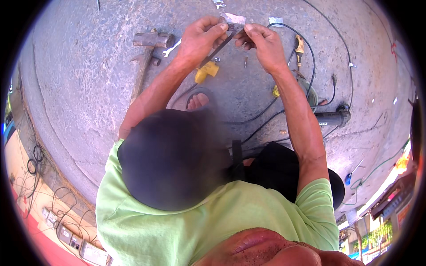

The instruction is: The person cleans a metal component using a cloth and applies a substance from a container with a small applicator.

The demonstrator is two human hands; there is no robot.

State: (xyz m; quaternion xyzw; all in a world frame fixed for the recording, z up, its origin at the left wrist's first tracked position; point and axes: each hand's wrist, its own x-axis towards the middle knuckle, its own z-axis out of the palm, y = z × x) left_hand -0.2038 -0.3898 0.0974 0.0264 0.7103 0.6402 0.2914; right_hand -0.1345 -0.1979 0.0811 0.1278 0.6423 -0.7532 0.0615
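Black tool [332,118], tiny white lettering [323,124], unreadable

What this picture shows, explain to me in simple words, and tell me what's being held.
There is no machine: these are a person's bare left hand and right hand. A wide fisheye camera worn on the head looks down, so straight edges bend. Both hands pinch a small silvery piece; a dark strip slants beside the left hand. On the rough grey ground lie a hammer, a wrench, a yellow object and a black power tool.
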